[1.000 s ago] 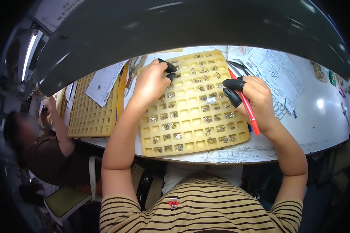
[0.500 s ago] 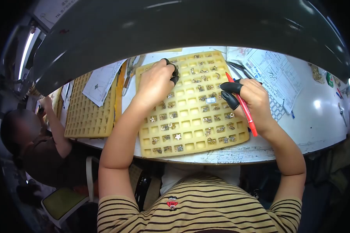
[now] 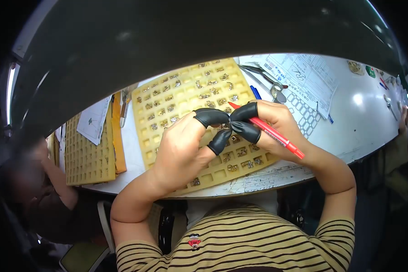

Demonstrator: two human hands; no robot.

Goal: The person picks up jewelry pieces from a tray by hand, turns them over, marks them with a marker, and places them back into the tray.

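Observation:
My left hand (image 3: 181,145) and my right hand (image 3: 279,129) meet above the yellow compartment tray (image 3: 186,107), with black finger covers on thumbs and forefingers. Their fingertips press together at one spot, and whatever is pinched there is too small or hidden to make out. A red pen (image 3: 279,137) lies through my right hand, its red tip pointing up and left past the forefinger. Small metal jewellery pieces (image 3: 204,96) sit in many of the tray's compartments. My hands cover part of the tray's middle.
Pliers (image 3: 267,77), a blue pen (image 3: 255,92) and printed sheets (image 3: 303,77) lie beyond the tray on the right. Another yellow tray (image 3: 88,158) with a paper (image 3: 94,121) stands left, near a seated person (image 3: 54,177). A dark hood (image 3: 167,41) hangs overhead.
My left hand has come from the tray's far side toward me and right, meeting my right hand. The right hand, still holding the red pen, has turned inward. The view has shifted somewhat.

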